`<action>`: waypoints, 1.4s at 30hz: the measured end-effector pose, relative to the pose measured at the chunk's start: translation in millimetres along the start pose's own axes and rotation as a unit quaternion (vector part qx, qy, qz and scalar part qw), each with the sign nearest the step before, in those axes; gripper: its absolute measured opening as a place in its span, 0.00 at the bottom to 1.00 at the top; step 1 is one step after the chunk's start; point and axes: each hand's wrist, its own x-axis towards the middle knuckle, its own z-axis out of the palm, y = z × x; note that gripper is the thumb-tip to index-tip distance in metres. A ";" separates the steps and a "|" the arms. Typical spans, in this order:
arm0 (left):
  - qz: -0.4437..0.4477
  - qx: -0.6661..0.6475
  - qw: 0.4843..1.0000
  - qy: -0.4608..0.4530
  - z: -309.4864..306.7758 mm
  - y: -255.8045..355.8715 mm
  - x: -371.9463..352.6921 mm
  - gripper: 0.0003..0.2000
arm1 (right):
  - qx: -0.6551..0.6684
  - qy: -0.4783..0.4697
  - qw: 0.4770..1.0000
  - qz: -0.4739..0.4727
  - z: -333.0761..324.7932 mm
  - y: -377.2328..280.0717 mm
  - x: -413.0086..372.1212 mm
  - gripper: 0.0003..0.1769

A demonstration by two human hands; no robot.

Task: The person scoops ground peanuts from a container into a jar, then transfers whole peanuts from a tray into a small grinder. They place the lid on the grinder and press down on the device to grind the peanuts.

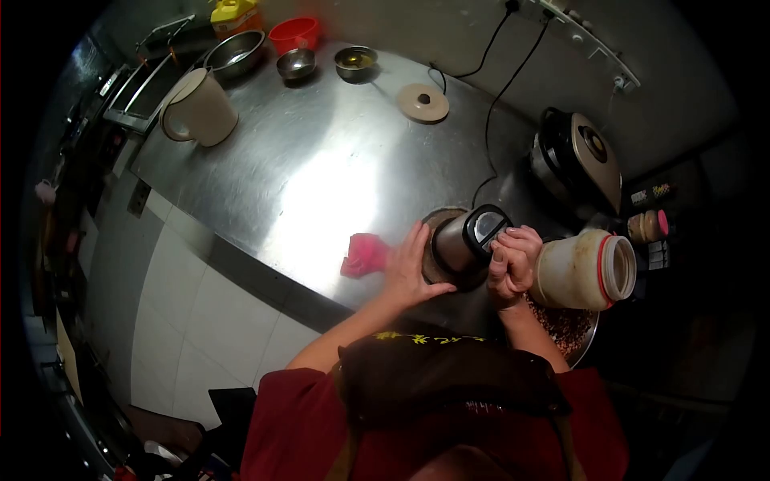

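A steel cylinder with a black rim and dark top (469, 238) stands on a round brown base (441, 276) near the counter's front edge. My left hand (415, 268) lies against the left of the base and cylinder, fingers spread. My right hand (513, 263) is closed at the right side of the cylinder's top; its curled fingers hide what they hold, if anything. Just right of it is an open cream jar with a red ring (573, 270), above a bowl of small brown pieces (565, 329). A pink cloth (365, 255) lies left of my left hand.
A beige pitcher (210, 112), steel bowls (297, 66), a red basin (294, 34) and a round beige lid (423, 103) stand on the far part of the steel counter (321, 160). A rice cooker (581, 156) is at the right, with black cables along the wall.
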 end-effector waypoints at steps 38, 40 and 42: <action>0.014 0.013 1.000 0.012 2.6 -3.3 -2.0 0.66 | 0.009 0.049 0.999 0.015 10.5 -3.4 -1.7 0.06; 0.014 0.018 1.000 0.014 2.5 -2.7 -2.3 0.66 | 0.009 0.050 0.999 0.017 10.9 -3.2 -2.5 0.06; 0.014 0.021 1.000 0.014 2.4 -2.4 -2.2 0.66 | 0.006 0.039 0.999 0.016 9.2 -3.3 -2.1 0.06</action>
